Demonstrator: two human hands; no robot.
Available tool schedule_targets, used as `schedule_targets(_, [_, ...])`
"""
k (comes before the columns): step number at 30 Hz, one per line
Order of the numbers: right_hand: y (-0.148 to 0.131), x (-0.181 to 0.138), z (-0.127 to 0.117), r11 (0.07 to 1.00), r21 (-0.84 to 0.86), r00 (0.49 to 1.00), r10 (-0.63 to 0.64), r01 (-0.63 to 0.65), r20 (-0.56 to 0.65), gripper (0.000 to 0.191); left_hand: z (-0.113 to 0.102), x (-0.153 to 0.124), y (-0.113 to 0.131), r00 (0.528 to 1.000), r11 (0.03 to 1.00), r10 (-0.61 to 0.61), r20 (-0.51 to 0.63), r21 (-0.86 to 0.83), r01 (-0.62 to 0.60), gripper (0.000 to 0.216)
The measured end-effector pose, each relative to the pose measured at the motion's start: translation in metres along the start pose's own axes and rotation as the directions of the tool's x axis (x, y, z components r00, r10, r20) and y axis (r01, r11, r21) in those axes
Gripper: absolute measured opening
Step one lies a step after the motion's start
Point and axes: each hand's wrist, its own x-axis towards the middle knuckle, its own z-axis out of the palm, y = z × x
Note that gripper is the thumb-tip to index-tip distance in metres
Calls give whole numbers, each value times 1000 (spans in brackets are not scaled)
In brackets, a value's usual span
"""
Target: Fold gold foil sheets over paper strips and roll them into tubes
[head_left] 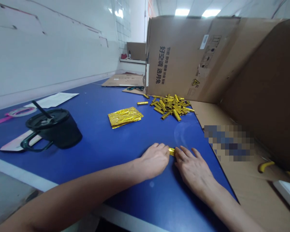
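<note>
A small gold foil tube (171, 151) lies on the blue table (91, 161) between my hands. My left hand (154, 160) presses its fingertips onto the tube's left end. My right hand (194, 170) rests on the table with its fingers spread, their tips right beside the tube's other end. Further back, a heap of several rolled gold foil tubes (170, 106) lies against a cardboard box (183, 58). One loose tube (142, 103) lies left of the heap, and a flat gold foil sheet (125, 117) lies nearer my left hand.
A black tumbler with a straw (54, 127) stands at the left, near a pink-handled tape roll (21, 111) and a white paper (52, 100). The table's right edge drops to a cardboard sheet (244, 180). Flattened cardboard (123, 80) lies at the far end.
</note>
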Motion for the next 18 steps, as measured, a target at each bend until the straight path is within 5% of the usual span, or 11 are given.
schedule_targets(5, [-4, -1, -1, 1000, 2, 994, 22, -22, 104, 39, 11, -6, 5, 999, 999, -36, 28, 8, 36, 38])
schedule_targets(11, [-11, -2, 3, 989, 149, 1000, 5, -7, 11, 44, 13, -11, 1, 999, 998, -49, 12, -46, 49, 45])
schedule_targets(18, [-15, -4, -7, 985, 172, 997, -38, 25, 69, 47, 8, -12, -14, 998, 992, 6, 60, -123, 1, 48])
